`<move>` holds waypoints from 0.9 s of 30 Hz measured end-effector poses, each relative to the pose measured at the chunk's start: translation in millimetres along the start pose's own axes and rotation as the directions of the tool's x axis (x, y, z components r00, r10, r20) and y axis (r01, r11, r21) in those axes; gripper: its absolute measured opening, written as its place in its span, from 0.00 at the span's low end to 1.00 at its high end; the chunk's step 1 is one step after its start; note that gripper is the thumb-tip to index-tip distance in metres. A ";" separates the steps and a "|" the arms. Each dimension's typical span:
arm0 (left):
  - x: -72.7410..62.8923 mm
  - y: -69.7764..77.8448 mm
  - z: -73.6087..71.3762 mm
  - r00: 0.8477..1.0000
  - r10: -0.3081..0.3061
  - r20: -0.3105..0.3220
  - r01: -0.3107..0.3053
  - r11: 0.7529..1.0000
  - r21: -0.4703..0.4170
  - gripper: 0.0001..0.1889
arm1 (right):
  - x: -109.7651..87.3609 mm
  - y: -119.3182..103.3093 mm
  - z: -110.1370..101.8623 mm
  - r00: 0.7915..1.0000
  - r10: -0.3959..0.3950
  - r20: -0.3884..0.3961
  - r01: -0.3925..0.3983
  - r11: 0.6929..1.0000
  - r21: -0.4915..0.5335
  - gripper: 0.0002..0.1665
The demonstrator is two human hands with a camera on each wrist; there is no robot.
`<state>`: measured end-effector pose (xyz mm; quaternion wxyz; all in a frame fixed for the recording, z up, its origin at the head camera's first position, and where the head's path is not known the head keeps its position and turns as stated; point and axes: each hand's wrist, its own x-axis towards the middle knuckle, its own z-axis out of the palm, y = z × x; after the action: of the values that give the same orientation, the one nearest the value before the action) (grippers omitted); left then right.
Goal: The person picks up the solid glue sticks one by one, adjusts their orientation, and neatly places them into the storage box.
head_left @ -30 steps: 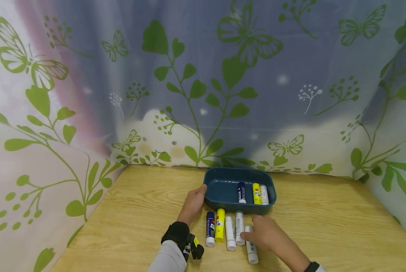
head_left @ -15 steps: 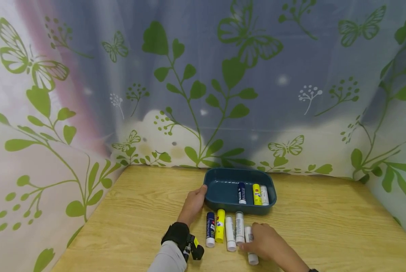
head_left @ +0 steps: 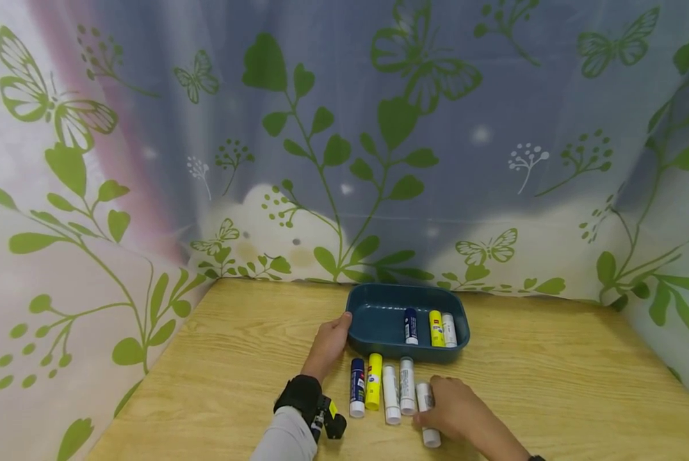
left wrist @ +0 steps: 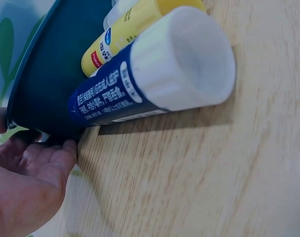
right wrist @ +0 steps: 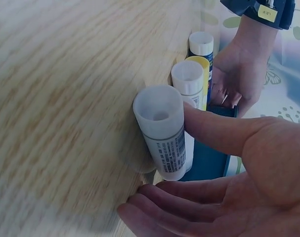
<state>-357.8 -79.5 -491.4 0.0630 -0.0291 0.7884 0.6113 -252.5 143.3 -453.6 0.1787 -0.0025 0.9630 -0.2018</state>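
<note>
In the head view, my right hand (head_left: 456, 410) arches over the rightmost white glue stick (head_left: 424, 398), which lies on the wooden table (head_left: 269, 333) beneath my thumb, while my left hand (head_left: 328, 342) grips the teal tray (head_left: 376, 323) at its left end. My left wrist view shows that thumb at the rim, the fingers outside. In my right wrist view, my thumb touches the stick's near end; whether my fingers pinch it, I cannot tell.
</note>
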 end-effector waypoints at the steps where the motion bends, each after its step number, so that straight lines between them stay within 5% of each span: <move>1: 0.0 0.3 -0.1 1.000 0.001 0.001 -0.001 1.000 -0.001 0.32 | 0.3 0.7 0.0 1.000 -0.003 -0.003 0.003 1.000 -0.002 0.38; 19: -2.3 1.4 -0.4 1.000 0.004 -0.002 -0.004 1.000 -0.003 0.32 | 1.1 4.9 -0.6 1.000 0.008 -0.001 -0.008 0.999 0.031 0.33; 27: -3.0 1.8 -0.4 1.000 0.000 0.006 0.000 1.000 -0.008 0.32 | 2.7 9.6 2.1 0.996 -0.056 -0.065 0.059 0.997 0.045 0.25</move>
<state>-355.1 -79.6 -489.1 0.0649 -0.0274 0.7857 0.6146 -253.6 151.1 -460.0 0.1424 -0.0194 0.9627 -0.2293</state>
